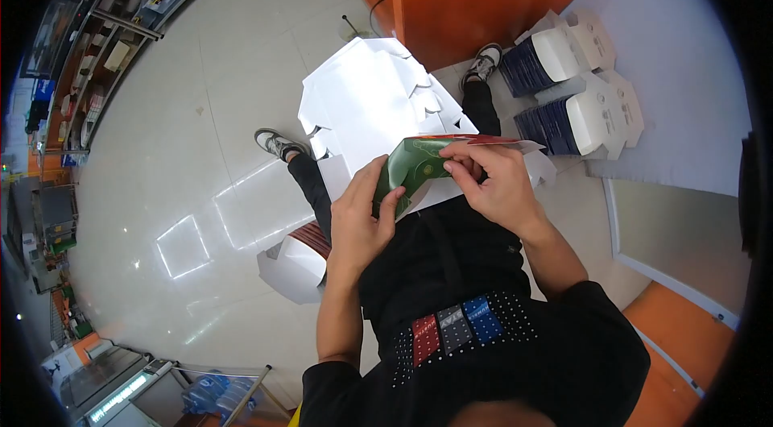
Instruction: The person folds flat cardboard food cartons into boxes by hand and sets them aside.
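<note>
Left hand [360, 205]: was curled closed on the left edge of the green card [428, 163], thumb across its face
Right hand [493, 185]: had thumb and forefinger nearly together, pinching the card's right part
Card place: was held over the near edge of the white sheets [354, 101]
Left room: floor [250, 48] stretched wide towards shelves [113, 52]
Right room: was narrower, boxes [555, 56] standing near the foot [483, 64]

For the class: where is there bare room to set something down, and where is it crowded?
Widest is the tiled floor between the shelves and the left shoe. Crowded: beside the right shoe, where dark blue stacks stand, and just ahead of the green card, where white cardboard sheets lie.
</note>
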A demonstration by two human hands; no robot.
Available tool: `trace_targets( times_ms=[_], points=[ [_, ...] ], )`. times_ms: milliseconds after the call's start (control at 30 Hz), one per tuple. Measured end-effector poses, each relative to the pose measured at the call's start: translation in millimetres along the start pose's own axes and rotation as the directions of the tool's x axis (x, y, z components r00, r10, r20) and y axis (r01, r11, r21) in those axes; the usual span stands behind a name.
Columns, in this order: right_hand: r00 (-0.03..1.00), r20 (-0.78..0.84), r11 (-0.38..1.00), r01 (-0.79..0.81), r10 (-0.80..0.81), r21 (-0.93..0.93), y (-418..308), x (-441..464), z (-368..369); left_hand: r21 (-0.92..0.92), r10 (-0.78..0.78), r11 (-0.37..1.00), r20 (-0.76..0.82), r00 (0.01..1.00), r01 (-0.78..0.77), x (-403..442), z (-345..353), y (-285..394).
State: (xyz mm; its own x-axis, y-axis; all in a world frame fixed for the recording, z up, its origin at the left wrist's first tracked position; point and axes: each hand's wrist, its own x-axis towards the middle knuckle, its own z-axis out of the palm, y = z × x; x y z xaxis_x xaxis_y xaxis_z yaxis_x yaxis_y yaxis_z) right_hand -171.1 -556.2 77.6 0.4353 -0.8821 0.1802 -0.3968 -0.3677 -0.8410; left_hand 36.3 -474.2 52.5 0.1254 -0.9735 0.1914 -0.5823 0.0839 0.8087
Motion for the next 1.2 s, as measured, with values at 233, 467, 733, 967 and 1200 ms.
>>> trace_targets(
  times_ms=[233, 467, 733, 967, 1200],
  points=[
    [0.992, -0.085, 0.992, -0.083, 0.091, 0.099, -12, -16, 20, 0.010, -0.046, 0.999, -0.122, 0.992, 0.048, -10, 12, 10],
    [0.993, -0.106, 0.991, -0.043, 0.056, 0.124, -13, -27, 33, 0.017, -0.051, 0.998, -0.195, 0.979, 0.055, -14, 26, 23],
    [0.920, 0.215, 0.905, 0.371, -0.328, -0.208, -9, -34, 11, -0.682, -0.472, 0.665, -0.068, 0.879, 0.304, -3, 20, 9],
    [0.962, -0.060, 0.864, 0.212, -0.267, -0.457, 66, -53, 3, -0.800, -0.428, 0.465, 0.172, 0.887, 0.379, 7, 46, -14],
    [0.976, -0.211, 0.746, -0.180, 0.054, -0.642, 169, -100, -49, 0.220, -0.126, 0.968, 0.007, 0.992, 0.121, -34, 37, -81]
  ],
)
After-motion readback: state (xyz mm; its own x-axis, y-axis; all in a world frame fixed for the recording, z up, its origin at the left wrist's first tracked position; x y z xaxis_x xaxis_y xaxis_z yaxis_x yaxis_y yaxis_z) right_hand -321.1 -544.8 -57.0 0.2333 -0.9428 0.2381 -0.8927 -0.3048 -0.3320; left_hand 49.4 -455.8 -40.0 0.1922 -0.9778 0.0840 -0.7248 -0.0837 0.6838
